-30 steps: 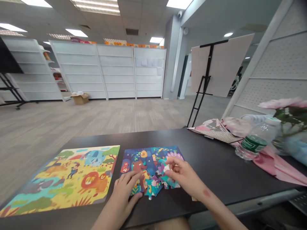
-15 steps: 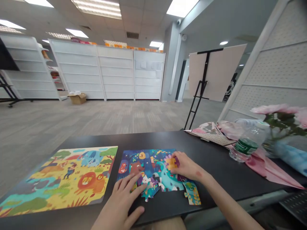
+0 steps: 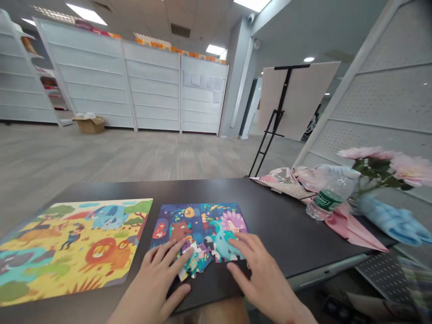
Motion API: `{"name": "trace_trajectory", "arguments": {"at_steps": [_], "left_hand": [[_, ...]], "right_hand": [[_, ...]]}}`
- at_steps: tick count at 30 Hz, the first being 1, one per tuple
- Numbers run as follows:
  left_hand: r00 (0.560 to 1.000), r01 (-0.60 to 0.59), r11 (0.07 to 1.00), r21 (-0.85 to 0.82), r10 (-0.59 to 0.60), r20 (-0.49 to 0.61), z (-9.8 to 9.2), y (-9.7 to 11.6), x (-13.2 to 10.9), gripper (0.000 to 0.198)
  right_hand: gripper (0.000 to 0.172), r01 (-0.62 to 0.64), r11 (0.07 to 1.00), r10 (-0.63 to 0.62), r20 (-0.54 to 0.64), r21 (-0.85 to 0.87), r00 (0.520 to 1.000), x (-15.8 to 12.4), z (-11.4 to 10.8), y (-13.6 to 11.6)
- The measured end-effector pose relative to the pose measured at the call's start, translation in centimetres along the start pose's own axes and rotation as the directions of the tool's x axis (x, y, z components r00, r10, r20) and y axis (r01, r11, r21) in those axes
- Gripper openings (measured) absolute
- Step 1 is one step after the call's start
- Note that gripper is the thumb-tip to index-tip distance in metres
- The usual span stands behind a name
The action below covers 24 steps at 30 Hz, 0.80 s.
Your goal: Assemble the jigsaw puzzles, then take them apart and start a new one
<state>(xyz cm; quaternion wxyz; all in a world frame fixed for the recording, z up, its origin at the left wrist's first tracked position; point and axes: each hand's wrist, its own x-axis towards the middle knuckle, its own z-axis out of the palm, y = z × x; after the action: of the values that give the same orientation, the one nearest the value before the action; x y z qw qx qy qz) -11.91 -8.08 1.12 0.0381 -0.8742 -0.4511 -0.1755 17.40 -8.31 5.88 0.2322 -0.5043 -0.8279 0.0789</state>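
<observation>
A dark blue jigsaw puzzle (image 3: pixel 199 225) with forest animals lies on the black table. Along its lower edge, a joined cluster of puzzle pieces (image 3: pixel 197 261) sits slightly askew. My left hand (image 3: pixel 157 274) lies over the lower left of the puzzle, fingers spread, their tips by that cluster. Over the lower right corner is my right hand (image 3: pixel 258 267), fingers stretched and thumb apart, with nothing visibly gripped. It hides whatever lies beneath it. A pink peacock (image 3: pixel 232 220) shows in the puzzle's upper right.
To the left lies a yellow safari picture board (image 3: pixel 84 247) with lions. A plastic bottle (image 3: pixel 330 198), pink cloth (image 3: pixel 351 229), blue cloth (image 3: pixel 394 218) and pink flowers (image 3: pixel 411 168) occupy the table's right side. An easel (image 3: pixel 278 119) stands behind.
My right hand has let go of the orange piece near the peacock and come down to the lower right corner. The view has shifted right. My left hand keeps its place by the cluster.
</observation>
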Motion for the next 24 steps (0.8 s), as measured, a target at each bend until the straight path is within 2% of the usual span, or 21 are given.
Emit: {"name": "trace_trajectory", "arguments": {"at_steps": [2,5,8,10,13,15,17,20,22,24], "left_hand": [[1.0,0.005,1.0,-0.01,-0.005,-0.005,-0.1,0.0,0.0,0.063],[1.0,0.005,1.0,-0.017,-0.005,-0.001,-0.2,-0.1,0.0,0.062],[1.0,0.015,0.999,-0.029,-0.015,0.024,0.1,-0.3,0.1,0.061],[0.996,0.064,0.997,-0.042,-0.062,0.065,0.5,0.1,0.3,0.056],[0.967,0.226,0.972,-0.055,-0.218,0.132,1.1,1.5,1.3,0.06],[0.936,0.329,0.941,-0.082,-0.314,0.158,1.3,2.8,2.2,0.059],[0.925,0.366,0.919,-0.149,-0.342,0.164,1.2,3.8,3.1,0.058],[0.929,0.371,0.895,-0.248,-0.355,0.108,1.1,4.3,3.5,0.087],[0.928,0.371,0.887,-0.274,-0.368,0.061,1.1,4.2,3.2,0.096],[0.937,0.347,0.896,-0.276,-0.344,0.064,1.0,4.1,2.9,0.085]], "right_hand": [[0.052,-0.134,0.984,0.124,-0.09,-0.115,0.988,-1.7,0.0,3.1],[0.044,-0.223,0.97,0.21,-0.123,-0.1,0.97,-3.1,0.9,5.7],[0.035,-0.287,0.956,0.292,-0.138,0.06,0.946,-2.7,1.5,6.1],[0.032,-0.334,0.925,0.358,-0.117,0.183,0.926,-1.6,1.4,6.3],[0.036,-0.42,0.839,0.467,-0.063,0.347,0.882,0.4,0.7,7.1],[0.043,-0.435,0.769,0.513,-0.046,0.468,0.857,1.6,0.5,7.0],[0.047,-0.399,0.701,0.495,0.0,0.591,0.869,2.7,0.6,5.7],[0.04,-0.338,0.651,0.289,0.19,0.68,0.938,4.0,1.0,1.8],[0.04,-0.313,0.679,0.126,0.315,0.664,0.941,4.7,1.1,-0.7],[0.05,-0.31,0.706,0.05,0.392,0.637,0.918,5.2,0.8,-2.2]]}}
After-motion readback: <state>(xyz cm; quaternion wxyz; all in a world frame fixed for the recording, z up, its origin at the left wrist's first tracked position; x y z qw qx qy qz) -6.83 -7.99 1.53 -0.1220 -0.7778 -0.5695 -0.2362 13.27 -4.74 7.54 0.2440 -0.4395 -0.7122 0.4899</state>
